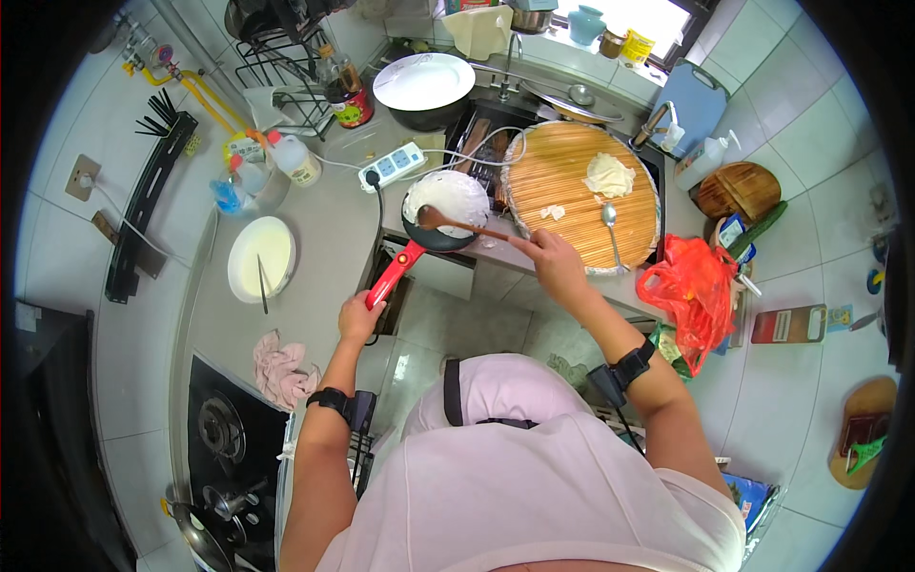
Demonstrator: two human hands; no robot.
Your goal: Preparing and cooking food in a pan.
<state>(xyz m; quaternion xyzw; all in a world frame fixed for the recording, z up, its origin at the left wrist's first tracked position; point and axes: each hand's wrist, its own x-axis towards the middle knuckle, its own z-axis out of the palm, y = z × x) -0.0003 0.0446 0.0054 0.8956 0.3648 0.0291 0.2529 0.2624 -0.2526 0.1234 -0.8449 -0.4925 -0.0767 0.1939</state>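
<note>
My left hand (357, 319) grips the red handle (395, 273) of a small round crepe pan (454, 243) at the counter's edge. A thin white crepe (452, 191) covers the pan's surface. In my right hand (559, 264) is a wooden spoon (475, 229), its bowl over the left part of the crepe; contact cannot be judged. To the right lies a round slatted tray (547, 161) with a crumpled pale crepe (610, 175), small white scraps (552, 212) and a metal spoon (613, 234). A white bowl (234, 275) of pale batter with a utensil (261, 282) stands left.
Behind the pan sits a power strip (393, 166) with trailing cords. A white plate (423, 80) covers a dark pot. A pink cloth (280, 366) lies near the gas stove (250, 415). Red plastic bag (693, 286) and cucumber (759, 230) are at right.
</note>
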